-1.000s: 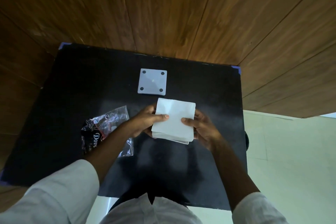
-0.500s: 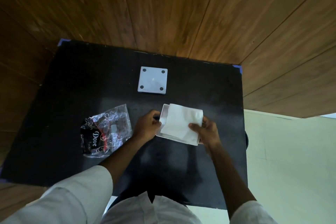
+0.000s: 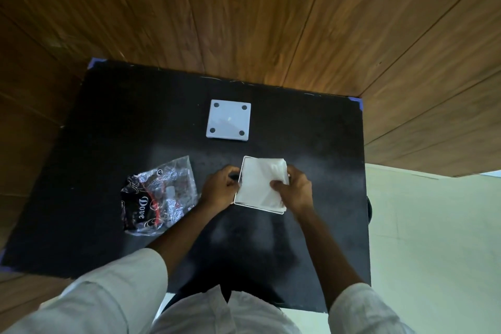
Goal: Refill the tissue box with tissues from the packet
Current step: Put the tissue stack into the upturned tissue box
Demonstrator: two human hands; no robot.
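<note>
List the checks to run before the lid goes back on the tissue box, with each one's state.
1. Tissues inside the box walls: ok.
2. Stack flat below the rim: cannot tell.
3. Left hand steadying the box's side: ok.
4. Right hand off the tissues: not ok, thumb presses on them.
5. Lid within reach on the table, unobstructed: ok.
6. Packet clear of the box: ok.

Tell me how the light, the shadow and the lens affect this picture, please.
Head view: wide-angle bending curves the wood wall planks; soft shadow falls on the black table below the hands; the white tissues are overexposed, their folds barely visible; glare glints on the crinkled plastic packet.
</note>
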